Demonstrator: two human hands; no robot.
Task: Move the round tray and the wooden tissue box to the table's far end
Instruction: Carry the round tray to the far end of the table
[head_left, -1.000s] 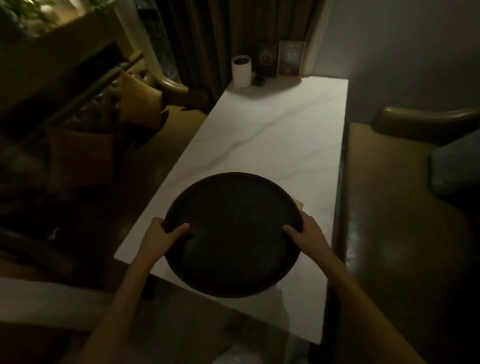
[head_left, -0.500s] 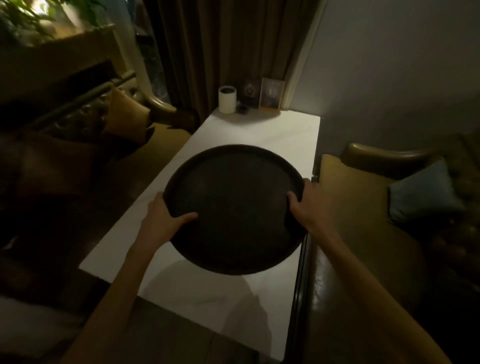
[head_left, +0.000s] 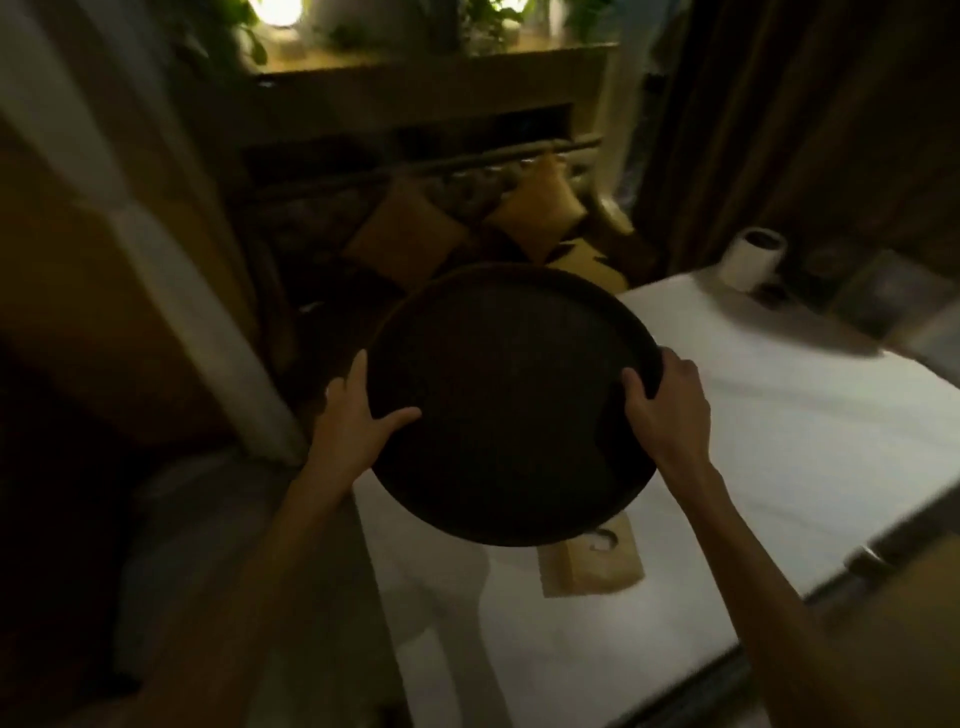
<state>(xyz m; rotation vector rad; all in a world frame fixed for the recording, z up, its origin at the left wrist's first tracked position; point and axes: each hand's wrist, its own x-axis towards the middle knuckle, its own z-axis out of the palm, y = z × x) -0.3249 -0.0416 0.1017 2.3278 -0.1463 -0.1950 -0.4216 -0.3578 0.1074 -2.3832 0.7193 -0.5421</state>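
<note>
The dark round tray (head_left: 511, 400) is lifted above the left edge of the white marble table (head_left: 779, 441), tilted slightly. My left hand (head_left: 358, 415) grips its left rim with the thumb on top. My right hand (head_left: 667, 410) grips its right rim. The wooden tissue box (head_left: 592, 564) lies flat on the table just below the tray's near edge, partly hidden by it, its round opening showing.
A white paper roll (head_left: 750, 260) and dark framed items (head_left: 883, 301) stand at the table's far end. Sofa with orange cushions (head_left: 405, 239) lies left of the table. A shelf with plants and a lamp (head_left: 275, 10) is behind. The room is dim.
The view has swung left and the tray has risen off the table toward its left side. The tissue box has come into sight under the tray. Both hands keep their hold.
</note>
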